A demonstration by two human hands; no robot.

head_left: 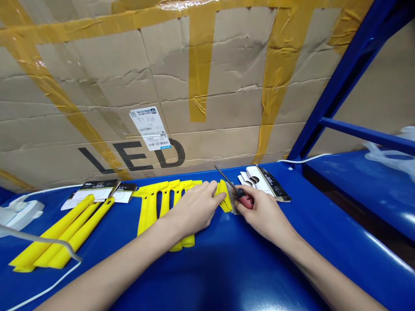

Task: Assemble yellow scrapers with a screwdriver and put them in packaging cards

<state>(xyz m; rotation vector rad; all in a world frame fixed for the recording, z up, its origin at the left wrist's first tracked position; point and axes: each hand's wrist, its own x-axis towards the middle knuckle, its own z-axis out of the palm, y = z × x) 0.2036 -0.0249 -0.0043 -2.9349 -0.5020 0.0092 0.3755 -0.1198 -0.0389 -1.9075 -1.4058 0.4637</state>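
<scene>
My left hand (pixel 194 207) lies flat on a row of yellow plastic scrapers (pixel 162 198) on the blue shelf (pixel 207 268), its fingertips pressing on the head of one yellow scraper (pixel 223 194). My right hand (pixel 262 211) grips a screwdriver (pixel 241 196) with a red and black handle. Its thin shaft points up and left, over the scraper head. The two hands almost touch at the scraper head.
More yellow scraper handles (pixel 61 235) lie at the left, beside a white power strip (pixel 19 214) and its cable. Black and white packaging cards (pixel 100 190) and another stack of cards (pixel 262 181) lie at the back. A taped cardboard box (pixel 162 86) forms the back wall. A blue upright (pixel 337 86) stands right.
</scene>
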